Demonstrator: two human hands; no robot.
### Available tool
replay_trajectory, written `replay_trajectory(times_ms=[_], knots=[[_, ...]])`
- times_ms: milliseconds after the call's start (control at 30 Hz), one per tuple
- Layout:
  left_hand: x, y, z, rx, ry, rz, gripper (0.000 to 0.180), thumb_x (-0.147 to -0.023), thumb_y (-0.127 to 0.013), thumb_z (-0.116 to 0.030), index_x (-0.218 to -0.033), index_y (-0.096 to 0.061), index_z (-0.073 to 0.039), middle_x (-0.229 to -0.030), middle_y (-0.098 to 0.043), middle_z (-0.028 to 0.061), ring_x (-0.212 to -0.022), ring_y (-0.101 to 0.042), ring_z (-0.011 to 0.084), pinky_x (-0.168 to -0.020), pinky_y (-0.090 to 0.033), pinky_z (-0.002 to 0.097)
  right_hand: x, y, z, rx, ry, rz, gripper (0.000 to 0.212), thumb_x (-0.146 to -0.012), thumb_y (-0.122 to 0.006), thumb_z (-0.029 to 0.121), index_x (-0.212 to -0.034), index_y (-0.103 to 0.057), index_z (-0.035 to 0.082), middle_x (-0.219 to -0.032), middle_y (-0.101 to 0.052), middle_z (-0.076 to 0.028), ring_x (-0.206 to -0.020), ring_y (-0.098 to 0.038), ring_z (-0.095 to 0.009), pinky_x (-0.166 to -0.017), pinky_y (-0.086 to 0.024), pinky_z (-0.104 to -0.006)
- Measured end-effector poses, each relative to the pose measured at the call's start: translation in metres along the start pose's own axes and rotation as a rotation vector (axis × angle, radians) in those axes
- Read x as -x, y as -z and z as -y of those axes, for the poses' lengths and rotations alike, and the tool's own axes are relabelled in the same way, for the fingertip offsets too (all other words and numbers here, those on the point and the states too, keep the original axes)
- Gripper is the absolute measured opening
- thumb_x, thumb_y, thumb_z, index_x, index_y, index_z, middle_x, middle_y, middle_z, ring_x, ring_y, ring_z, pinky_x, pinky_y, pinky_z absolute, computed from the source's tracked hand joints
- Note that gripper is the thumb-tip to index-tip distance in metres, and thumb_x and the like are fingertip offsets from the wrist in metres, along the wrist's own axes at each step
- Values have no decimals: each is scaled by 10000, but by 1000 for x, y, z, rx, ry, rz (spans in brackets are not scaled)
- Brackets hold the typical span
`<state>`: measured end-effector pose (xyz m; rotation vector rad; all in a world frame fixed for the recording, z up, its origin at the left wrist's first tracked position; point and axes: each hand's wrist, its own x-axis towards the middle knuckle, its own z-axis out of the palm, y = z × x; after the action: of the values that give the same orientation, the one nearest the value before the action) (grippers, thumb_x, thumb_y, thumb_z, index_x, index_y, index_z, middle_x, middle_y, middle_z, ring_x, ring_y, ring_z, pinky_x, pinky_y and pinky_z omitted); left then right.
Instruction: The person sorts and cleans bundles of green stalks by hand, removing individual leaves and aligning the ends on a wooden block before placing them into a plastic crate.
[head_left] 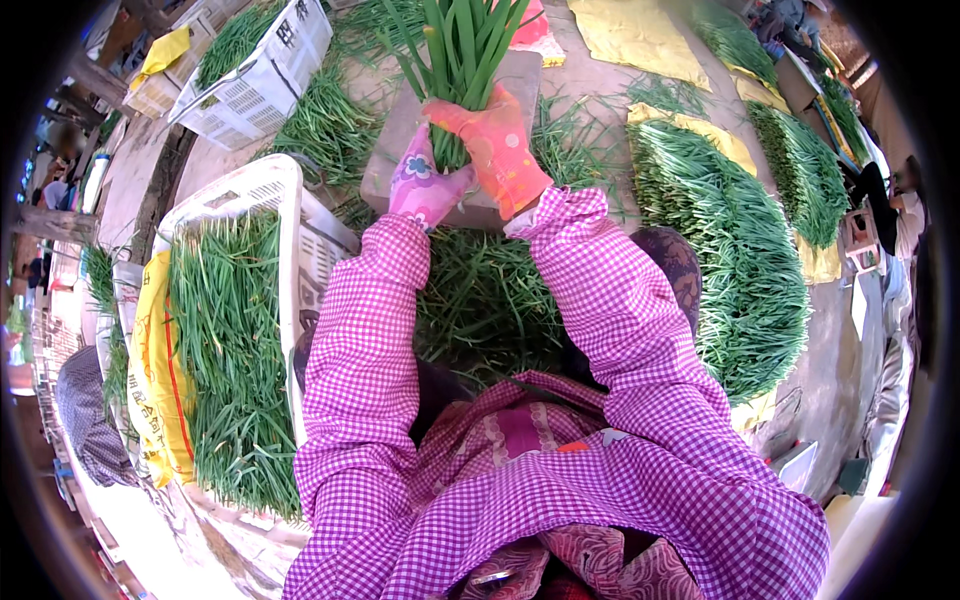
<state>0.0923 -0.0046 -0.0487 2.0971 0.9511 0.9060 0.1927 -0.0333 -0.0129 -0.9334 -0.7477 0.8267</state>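
Note:
A bunch of green garlic chives (460, 62) stands upright in front of me, its leaves fanning out at the top. My right hand (490, 148), in an orange patterned glove, is closed around its middle. Lower down, on the left side, my left hand (424, 186) in a pink and lilac flowered glove grips the same bunch, fingers partly hidden by the stalks. Beneath the bunch is a grey flat-topped block (392, 140). Loose chives (490, 300) lie in a heap between my knees, below both forearms.
Close on my left, a white plastic crate (290, 200) is full of chives beside a yellow sack (155, 370). Another filled crate (250, 100) stands farther off. To the right, trimmed chives (720, 250) lie in long rows on yellow sacking (640, 40). More loose chives (325, 125) cover the floor.

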Motion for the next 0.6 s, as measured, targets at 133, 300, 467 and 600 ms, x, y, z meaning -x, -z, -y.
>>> replay_trajectory(times_ms=[133, 300, 467, 600], knots=[[-18, -35, 74, -218, 58, -10, 660, -660, -740, -261, -1213, -448, -49, -1024, -608, 136, -969, -588, 294, -833, -456, 378, 0, 3, -31, 14, -32, 18, 447, -713, -726, 134, -1124, -562, 71, -1010, -635, -53, -884, -583, -145, -769, -462, -290], [1, -72, 100, -365, 289, 334, 748, -659, -718, -337, -1274, -382, -75, -1202, -506, 158, -1146, -465, 325, -949, -365, 415, -13, 55, -124, 284, -160, -115, 363, -737, -697, 93, -1078, -588, 31, -949, -645, -63, -850, -586, -138, -754, -460, -284], [6, -75, 80, -471, 214, 226, 928, -657, -713, -464, -1341, -284, -8, -1319, -392, 202, -1239, -372, 334, -1018, -293, 416, -9, 43, -94, -164, -247, -267, 298, -739, -664, 8, -1031, -606, -4, -928, -639, -64, -798, -593, -169, -740, -462, -288], [5, -64, 60, 8, 251, 87, 896, -658, -770, -345, -1336, -297, 2, -1248, -496, 181, -1145, -496, 297, -954, -387, 353, -6, 36, -80, -457, -253, -298, 357, -715, -677, -8, -1059, -582, -4, -943, -633, -69, -829, -573, -171, -763, -438, -292]])
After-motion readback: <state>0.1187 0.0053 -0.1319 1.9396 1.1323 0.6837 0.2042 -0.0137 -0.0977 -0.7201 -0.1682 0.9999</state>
